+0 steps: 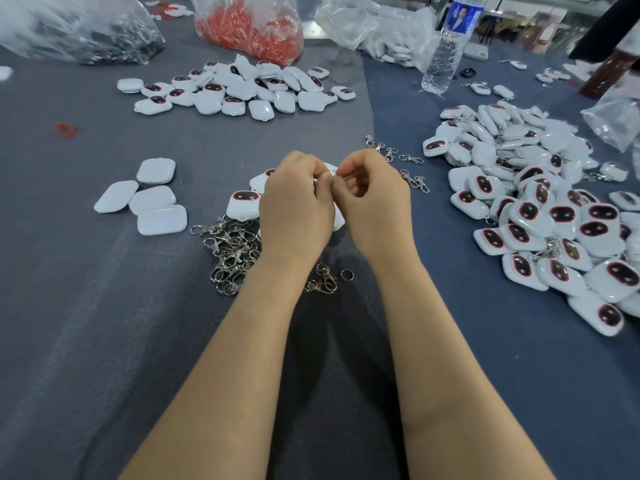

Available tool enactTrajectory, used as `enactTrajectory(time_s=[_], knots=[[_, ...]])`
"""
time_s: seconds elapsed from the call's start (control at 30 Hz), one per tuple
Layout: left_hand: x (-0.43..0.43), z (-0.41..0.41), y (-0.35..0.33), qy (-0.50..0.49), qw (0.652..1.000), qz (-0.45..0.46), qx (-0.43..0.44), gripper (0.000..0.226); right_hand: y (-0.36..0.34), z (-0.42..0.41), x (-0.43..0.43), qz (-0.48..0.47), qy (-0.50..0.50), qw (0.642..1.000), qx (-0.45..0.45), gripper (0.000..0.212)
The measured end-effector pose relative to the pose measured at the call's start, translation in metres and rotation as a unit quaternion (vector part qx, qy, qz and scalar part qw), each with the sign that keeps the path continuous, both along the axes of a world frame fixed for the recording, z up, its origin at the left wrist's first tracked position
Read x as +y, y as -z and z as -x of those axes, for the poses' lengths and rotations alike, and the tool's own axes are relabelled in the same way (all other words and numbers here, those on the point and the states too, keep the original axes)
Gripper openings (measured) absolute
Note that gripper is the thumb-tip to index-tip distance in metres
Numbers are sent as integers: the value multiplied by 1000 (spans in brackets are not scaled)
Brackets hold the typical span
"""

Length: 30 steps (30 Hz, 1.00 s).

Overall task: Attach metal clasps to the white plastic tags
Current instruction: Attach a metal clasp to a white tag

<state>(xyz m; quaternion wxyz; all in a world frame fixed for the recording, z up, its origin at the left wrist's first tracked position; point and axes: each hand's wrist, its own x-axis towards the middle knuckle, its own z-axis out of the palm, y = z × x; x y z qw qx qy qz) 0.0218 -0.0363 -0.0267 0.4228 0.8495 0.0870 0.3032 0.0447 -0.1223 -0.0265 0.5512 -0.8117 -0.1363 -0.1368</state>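
head view: left hand (294, 206) fingers (320, 184) round a half-hidden white tag (338, 221), axis unclear, right hand (375, 202) fingers pinching metal ring (329, 172)

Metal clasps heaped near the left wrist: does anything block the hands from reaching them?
Nothing visible does. The metal clasps lie uncovered on the grey cloth, right beside the left hand.

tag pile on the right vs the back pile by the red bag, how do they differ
The right pile is bigger than the back pile. Metal clasps show among the right pile's tags; none show in the back pile. Both hold white tags, many dark face up.
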Motion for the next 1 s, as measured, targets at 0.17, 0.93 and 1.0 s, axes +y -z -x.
enactTrajectory(time_s=[0.17,0.93,1.0], knots=[[2,-1,2,11,1000,4,7,11,2,0,-2,13,-5,1000,-11,14],[8,-1,-1,100,953,269,98,22,5,-4,-7,17,71,997,28,7],[8,-1,-1,98,960,247,93,23,5,-4,-7,18,73,997,29,6]])
